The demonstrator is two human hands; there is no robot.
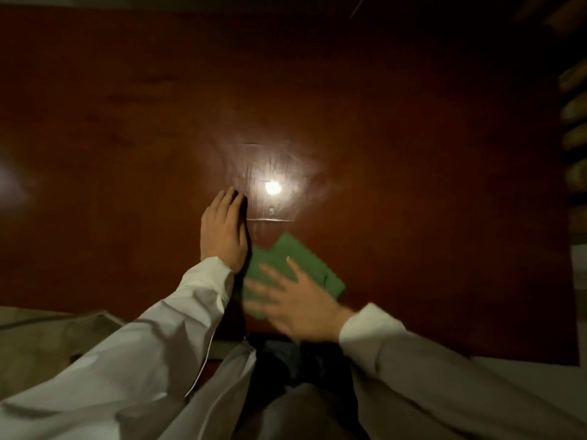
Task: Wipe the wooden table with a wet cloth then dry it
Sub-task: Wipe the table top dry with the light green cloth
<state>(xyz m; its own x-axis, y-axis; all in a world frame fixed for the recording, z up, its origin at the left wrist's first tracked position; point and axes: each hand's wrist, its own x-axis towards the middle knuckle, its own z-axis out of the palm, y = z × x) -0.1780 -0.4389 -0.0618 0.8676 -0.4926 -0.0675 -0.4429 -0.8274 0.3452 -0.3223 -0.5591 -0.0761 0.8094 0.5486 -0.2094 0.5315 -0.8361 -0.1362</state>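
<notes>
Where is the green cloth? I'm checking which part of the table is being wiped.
The cloth lies near the table's near edge, under the right hand, beside the left hand.

A single head-worn wide-angle camera is looking steeply down and forward, sitting close above the near edge of the wooden table (381,122), taking in both sleeved forearms from above

In front of me is a dark reddish wooden table (397,138), glossy, with a bright lamp glare and faint streaks near its middle. A folded green cloth (297,263) lies on it near my edge. My left hand (224,231) rests flat on it just beside the cloth.
</notes>
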